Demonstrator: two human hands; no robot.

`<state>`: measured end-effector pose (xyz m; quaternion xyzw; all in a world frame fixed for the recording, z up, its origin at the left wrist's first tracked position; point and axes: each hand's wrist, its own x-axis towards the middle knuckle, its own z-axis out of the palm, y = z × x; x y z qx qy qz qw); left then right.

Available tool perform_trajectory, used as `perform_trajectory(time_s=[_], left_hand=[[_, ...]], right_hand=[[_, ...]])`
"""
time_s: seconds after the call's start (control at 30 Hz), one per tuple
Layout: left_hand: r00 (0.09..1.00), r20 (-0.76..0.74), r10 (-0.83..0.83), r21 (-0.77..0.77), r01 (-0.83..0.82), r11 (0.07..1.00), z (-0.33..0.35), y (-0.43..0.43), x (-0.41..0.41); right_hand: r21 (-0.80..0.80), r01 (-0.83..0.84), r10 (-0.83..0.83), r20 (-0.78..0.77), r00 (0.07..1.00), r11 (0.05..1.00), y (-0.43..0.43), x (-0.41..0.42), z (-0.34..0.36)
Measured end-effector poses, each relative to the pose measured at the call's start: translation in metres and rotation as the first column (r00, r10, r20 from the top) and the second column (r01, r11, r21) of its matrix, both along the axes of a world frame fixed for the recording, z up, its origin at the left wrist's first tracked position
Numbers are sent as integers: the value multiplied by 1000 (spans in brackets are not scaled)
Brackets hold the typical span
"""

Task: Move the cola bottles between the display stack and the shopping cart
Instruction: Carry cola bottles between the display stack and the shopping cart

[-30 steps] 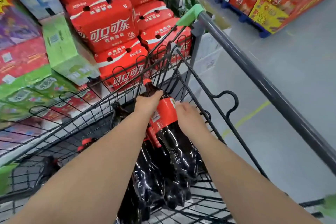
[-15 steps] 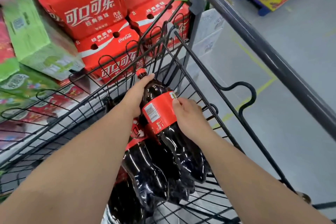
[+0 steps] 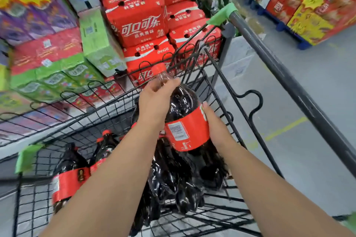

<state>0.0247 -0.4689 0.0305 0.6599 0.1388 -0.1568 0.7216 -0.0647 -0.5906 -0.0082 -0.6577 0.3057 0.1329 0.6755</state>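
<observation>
- The left hand (image 3: 156, 100) is wrapped round the neck and shoulder of a cola bottle (image 3: 184, 130). Its fingers curl over the clear plastic just under the red cap (image 3: 159, 68).
- The right hand (image 3: 215, 128) clasps the same bottle lower down, at the right edge of its red label. The thumb lies along the label and the other fingers go round the far side, out of sight.
- Between the two hands the bottle is tilted, with the cap pointing up and away from the person.
- Its lower end merges with the dark shapes beneath, so I cannot tell whether it touches them.
- Directly under the grip, a heap of other bottles (image 3: 171, 181) lies inside the shopping cart (image 3: 219, 72).
- Down and to the left of the grip, beyond the left forearm, two more bottles (image 3: 70, 181) with red caps and labels lie in the cart, blurred.
- Ahead of the grip, past the cart's front wall, stands the stack of red cola cases (image 3: 142, 25).
- Up and to the left of the grip, a green box (image 3: 96, 40) leans beside that stack.
- To the right of the grip, the cart's grey push bar (image 3: 289, 84) runs diagonally over the grey floor (image 3: 308, 159).
</observation>
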Motion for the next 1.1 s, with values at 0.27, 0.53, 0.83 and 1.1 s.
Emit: perform_trajectory(time_s=[0.27, 0.53, 0.83, 1.1], left_hand=[[881, 472, 25, 177, -122, 977, 143, 36, -42], [696, 718, 19, 346, -380, 858, 260, 131, -93], [600, 794, 96, 357, -589, 726, 331, 284, -174], [549, 828, 113, 384, -704, 598, 366, 464, -260]], right_hand=[[199, -58, -12, 332, 943, 978, 38, 6, 83], [419, -246, -58, 594, 802, 874, 150, 13, 173], [411, -563, 129, 715, 687, 717, 324, -20, 234], [350, -707, 206, 794, 572, 615, 512, -92, 274]])
